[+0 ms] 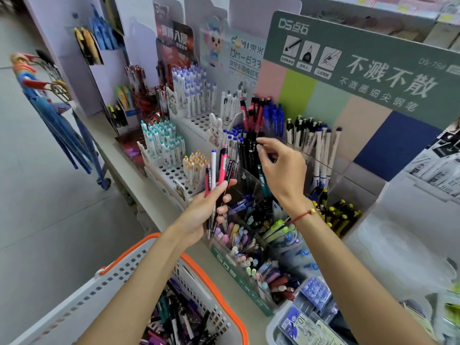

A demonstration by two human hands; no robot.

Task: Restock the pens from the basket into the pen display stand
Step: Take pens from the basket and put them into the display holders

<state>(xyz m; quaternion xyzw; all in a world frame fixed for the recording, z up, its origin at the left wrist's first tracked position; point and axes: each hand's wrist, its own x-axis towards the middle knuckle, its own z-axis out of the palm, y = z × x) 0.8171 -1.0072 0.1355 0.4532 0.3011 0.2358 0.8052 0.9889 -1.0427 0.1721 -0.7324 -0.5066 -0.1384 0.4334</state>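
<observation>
Stationery racks crowd a pale shop counter (129, 170) beside a grey tiled aisle, and the work centres on a clear acrylic pen display stand (251, 180) with divided compartments, backed by a green printed header card (361, 68). The left hand (206, 210) grips a small fan of slim plastic pens (219, 175), pink, black and white, held upright just in front of the stand. The right hand (281, 168) reaches over the upper compartments, thumb and fingertips drawn together near the black and blue pens already standing there; whether it pinches a pen cannot be told, since nothing is clearly visible between the fingers. Low in the view sits a white perforated plastic basket with an orange rim (216, 285), holding a loose heap of more pens (179, 317), so much of the restocking seems left to do.

To do this step well, the person should probably match each pen by colour and type to its compartment, lower it tip down into a gap between neighbours instead of pushing through them, and let go only once it stands. The fan in the left hand is best kept snug and well clear of the stand's edge, so no pen slips out or gets knocked.

Further out stand white peg-hole racks of capped pens (189, 95), a tray of pastel pens (249, 252) and blue packets (316, 292)
</observation>
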